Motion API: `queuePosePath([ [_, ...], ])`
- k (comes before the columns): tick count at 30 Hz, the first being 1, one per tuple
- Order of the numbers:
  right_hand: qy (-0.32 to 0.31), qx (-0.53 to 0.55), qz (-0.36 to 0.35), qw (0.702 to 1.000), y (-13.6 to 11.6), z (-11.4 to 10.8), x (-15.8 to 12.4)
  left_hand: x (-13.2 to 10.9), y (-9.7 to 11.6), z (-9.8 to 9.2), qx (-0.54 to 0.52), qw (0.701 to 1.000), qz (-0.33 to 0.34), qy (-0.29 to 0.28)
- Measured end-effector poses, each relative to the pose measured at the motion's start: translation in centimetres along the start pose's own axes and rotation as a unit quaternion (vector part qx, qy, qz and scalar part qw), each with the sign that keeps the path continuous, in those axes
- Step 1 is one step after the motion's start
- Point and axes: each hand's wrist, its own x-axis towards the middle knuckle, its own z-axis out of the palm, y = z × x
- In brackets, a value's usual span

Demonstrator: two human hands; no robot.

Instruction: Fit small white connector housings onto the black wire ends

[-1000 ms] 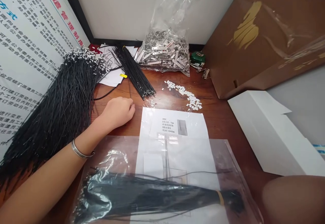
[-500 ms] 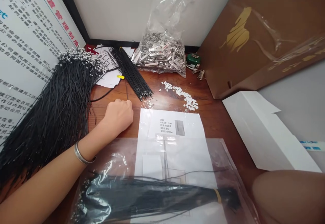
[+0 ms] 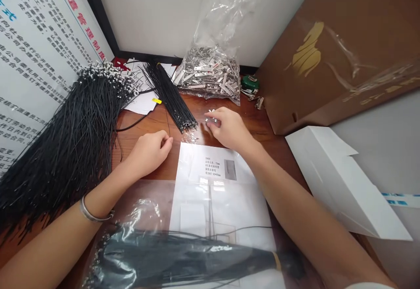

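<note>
My left hand (image 3: 150, 150) rests on the wooden table (image 3: 154, 123) with its fingers pinched on a thin black wire (image 3: 168, 125) that stands up from the fingertips. My right hand (image 3: 228, 127) reaches over the scattered small white pieces and pinches one small white piece (image 3: 210, 115) at its fingertips. A tied bundle of short black wires (image 3: 170, 94) lies just behind both hands. A large heap of long black wires with white tips (image 3: 72, 136) lies at the left.
A clear bag of metal clips (image 3: 210, 68) sits at the back by the wall. A printed sheet (image 3: 213, 166) and a plastic bag of black wires (image 3: 183, 254) lie in front. A brown carton (image 3: 328, 48) and a white box (image 3: 341, 179) stand at right.
My right hand has come in from the lower right and reached over the white pieces, pinching one. My left hand stays put, holding the wire.
</note>
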Motion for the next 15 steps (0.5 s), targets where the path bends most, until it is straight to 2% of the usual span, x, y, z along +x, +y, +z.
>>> queuePosePath([
  [2, -0.019, -0.025, 0.010, 0.999, 0.6, 1.2, 0.3, -0.4, 0.1, 0.2, -0.121, 0.993, -0.015, 0.004],
  [5, -0.025, -0.025, 0.021, 0.999, 0.9, 1.6, 0.6, -0.7, 0.1, 1.0, -0.247, 0.969, -0.018, 0.005],
  [12, 0.003, -0.024, 0.012, 1.000, 1.0, 1.9, 0.3, -1.3, 0.7, 2.3, -0.411, 0.912, -0.004, 0.002],
  [15, 0.046, 0.052, 0.009, 0.998, 0.3, 1.5, 0.3, -1.5, 1.0, 2.4, -0.443, 0.896, -0.004, -0.013],
])
